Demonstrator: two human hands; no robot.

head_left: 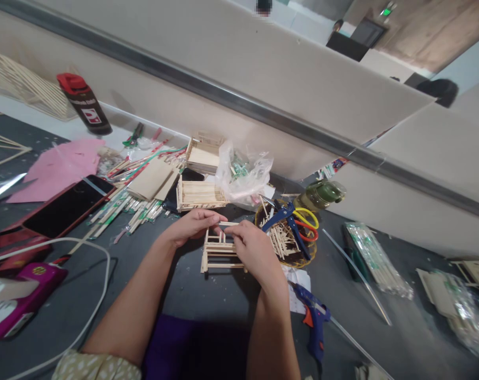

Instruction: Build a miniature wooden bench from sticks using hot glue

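Note:
A small frame of thin wooden sticks (223, 258), like a miniature bench, stands on the dark table in front of me. My left hand (194, 226) pinches its upper left corner, thumb and fingers together at the top rail. From the right, my right hand (250, 248) has its fingers closed around the frame's other end and covers much of it. Whether the fingertips also hold a loose stick is hidden. Just behind stands a stick-built tray-like piece (202, 194). Close to my right hand is a wicker basket (313, 257) of cut sticks.
Blue-handled cutters (281, 217) lie on the basket. A blue glue gun (314, 316) rests at right, near a green bottle (316, 194). Wrapped sticks (123, 208), a phone (67, 206) and a white cable (107, 269) occupy the left. A plastic bag (245, 177) sits behind.

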